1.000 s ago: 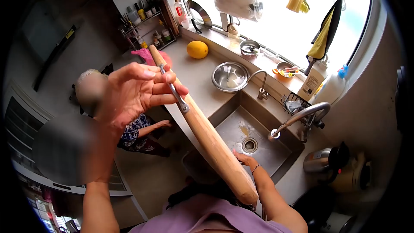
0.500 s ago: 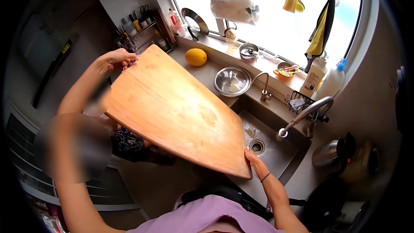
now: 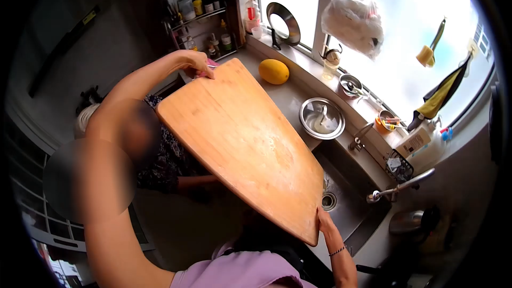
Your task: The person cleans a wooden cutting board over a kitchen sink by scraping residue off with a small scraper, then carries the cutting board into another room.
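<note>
A large wooden cutting board [image 3: 240, 144] is held up at a slant in front of me, its pale face towards me and a few damp-looking marks on it. My left hand [image 3: 198, 65] grips its far upper-left edge, fingers curled. Something pink shows beside that hand, too little of it to name. At the near right corner, my right hand [image 3: 326, 223] holds the edge from the side, its fingers partly hidden behind the wood. The board's lower right end overlaps the steel sink [image 3: 354, 202].
Another person [image 3: 165, 154] is at the left, partly behind the board and my arm. A yellow melon-like fruit [image 3: 273, 71] and a steel bowl [image 3: 322, 118] with a spoon stand on the counter. The faucet [image 3: 400, 185] reaches over the sink; a kettle [image 3: 408, 222] stands at right.
My view has turned left, so the room sits further right. The board tilts more steeply, still held by both hands. More of the other person shows at the left.
</note>
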The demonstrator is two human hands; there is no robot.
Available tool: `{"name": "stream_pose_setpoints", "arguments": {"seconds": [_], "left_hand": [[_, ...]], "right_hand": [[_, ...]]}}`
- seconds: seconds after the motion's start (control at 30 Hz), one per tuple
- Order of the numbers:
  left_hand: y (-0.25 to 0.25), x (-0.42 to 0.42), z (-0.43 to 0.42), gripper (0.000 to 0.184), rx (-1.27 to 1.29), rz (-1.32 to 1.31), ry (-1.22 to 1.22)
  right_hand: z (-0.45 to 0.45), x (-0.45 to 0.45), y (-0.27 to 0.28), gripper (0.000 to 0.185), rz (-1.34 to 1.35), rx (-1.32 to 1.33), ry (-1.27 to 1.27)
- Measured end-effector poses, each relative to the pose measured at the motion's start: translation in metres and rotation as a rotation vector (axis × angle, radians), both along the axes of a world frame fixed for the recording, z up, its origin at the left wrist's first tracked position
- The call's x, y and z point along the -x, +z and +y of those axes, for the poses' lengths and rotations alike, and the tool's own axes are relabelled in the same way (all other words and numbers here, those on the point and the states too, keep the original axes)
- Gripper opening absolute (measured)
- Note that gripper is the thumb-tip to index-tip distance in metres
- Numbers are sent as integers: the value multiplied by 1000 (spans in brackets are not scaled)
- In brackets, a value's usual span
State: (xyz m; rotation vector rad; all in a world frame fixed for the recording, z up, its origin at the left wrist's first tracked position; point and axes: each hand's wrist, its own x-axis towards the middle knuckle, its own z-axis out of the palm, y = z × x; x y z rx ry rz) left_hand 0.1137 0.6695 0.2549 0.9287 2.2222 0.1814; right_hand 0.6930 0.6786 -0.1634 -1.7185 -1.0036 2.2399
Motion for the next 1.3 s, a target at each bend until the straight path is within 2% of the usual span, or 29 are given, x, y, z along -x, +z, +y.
{"name": "stream_pose_setpoints", "arguments": {"seconds": [0.07, 0.1, 0.17, 0.23, 0.37, 0.43, 0.53, 0.6, 0.7, 0.73, 0.8, 0.83, 0.93, 1.1, 1.3], "left_hand": [[-9, 6, 2, 38, -18, 12, -85], [-14, 14, -5, 38, -22, 3, -80], [-22, 16, 9, 37, 10, 98, -29], [-37, 33, 12, 34, 54, 77, -41], [-61, 50, 10, 29, 27, 37, -36], [-88, 72, 11, 29, 6, 42, -45], [-123, 87, 4, 33, -105, -4, -19], [-144, 93, 0, 37, -127, -26, 10], [-180, 108, -5, 39, -187, -14, 38], [-193, 114, -4, 48, -192, 38, 49], [-221, 129, -4, 49, -268, 67, 54], [-217, 120, -7, 41, -284, 68, 67], [-237, 125, -6, 37, -249, 43, 74], [-304, 150, 3, 21, -372, -107, 160], [-363, 155, 22, 17, -473, -150, 334]], "right_hand": [[-1, 2, -4, 50, 189, -75, -50], [-1, 4, -4, 50, 180, -79, -45], [-4, -1, -13, 51, 88, -27, -21], [-12, -7, -18, 52, 42, 5, -41], [-18, 12, 35, 54, -108, -5, 45], [-20, 14, 40, 54, -146, -7, 85], [-27, 10, 30, 56, -32, -3, 28], [-28, 7, 26, 55, 11, -11, 88], [-33, 12, 43, 52, -10, -10, 86], [-33, 15, 47, 52, -16, -13, 86], [-33, 20, 51, 49, -15, 21, 91], [-33, 22, 53, 49, -20, 23, 94], [-32, 29, 55, 47, -76, 33, 67], [-36, 33, 53, 43, -107, 15, -8], [-46, 49, 48, 36, -127, -17, -172]]}}
